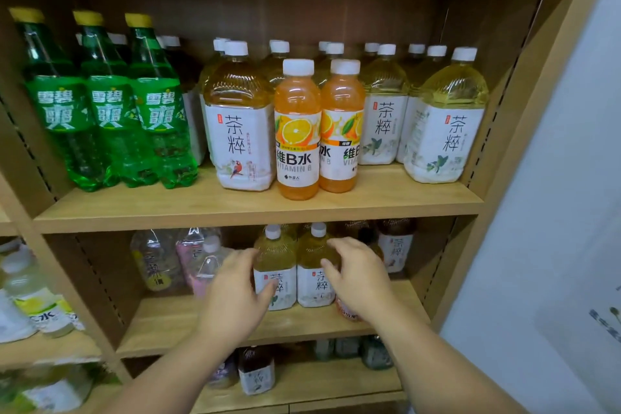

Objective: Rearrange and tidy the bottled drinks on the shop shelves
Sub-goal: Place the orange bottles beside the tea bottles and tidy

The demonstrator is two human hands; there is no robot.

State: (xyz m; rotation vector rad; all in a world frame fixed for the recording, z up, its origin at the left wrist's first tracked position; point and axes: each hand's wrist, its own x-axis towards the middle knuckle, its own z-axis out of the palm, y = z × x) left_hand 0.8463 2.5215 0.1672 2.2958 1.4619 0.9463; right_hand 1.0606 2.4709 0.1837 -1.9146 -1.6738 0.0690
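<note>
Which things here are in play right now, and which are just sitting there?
In play:
left hand gripping the left small white-capped amber tea bottle
right hand gripping the right small white-capped amber tea bottle

Just sitting:
three green plastic soda bottles with yellow caps
two orange vitamin-drink bottles
large white-labelled tea bottles, upper shelf
clear plastic bottles left of the hands

Bare forearms; bare hands
</note>
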